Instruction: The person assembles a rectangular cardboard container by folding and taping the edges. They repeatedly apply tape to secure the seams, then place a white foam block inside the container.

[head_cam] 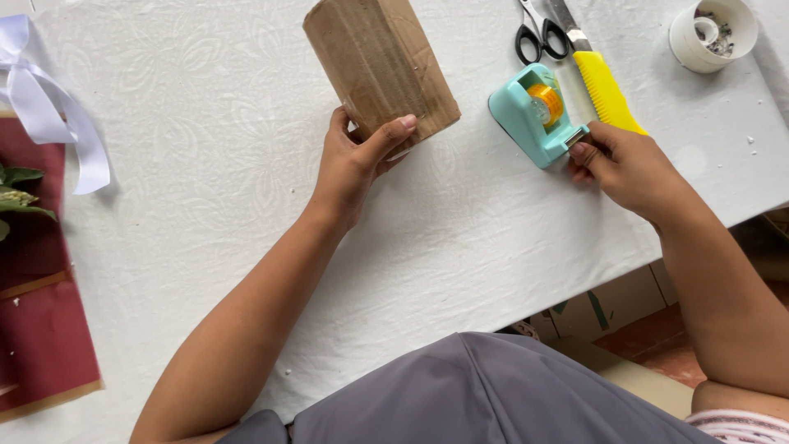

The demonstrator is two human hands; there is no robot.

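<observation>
My left hand (355,160) grips the near end of a folded brown cardboard piece (380,62) that lies on the white tablecloth (205,205), thumb on top. My right hand (626,164) pinches at the cutter end of a light blue tape dispenser (530,111) holding a roll of yellowish clear tape. The fingertips are closed at the dispenser's near edge; whether tape is between them is not visible.
A yellow-handled utility knife (604,86) and black-handled scissors (538,33) lie behind the dispenser. A white round container (711,33) sits at the far right. A dark red board (37,312), green leaves and a white ribbon (49,107) are at the left. The table edge runs near my right forearm.
</observation>
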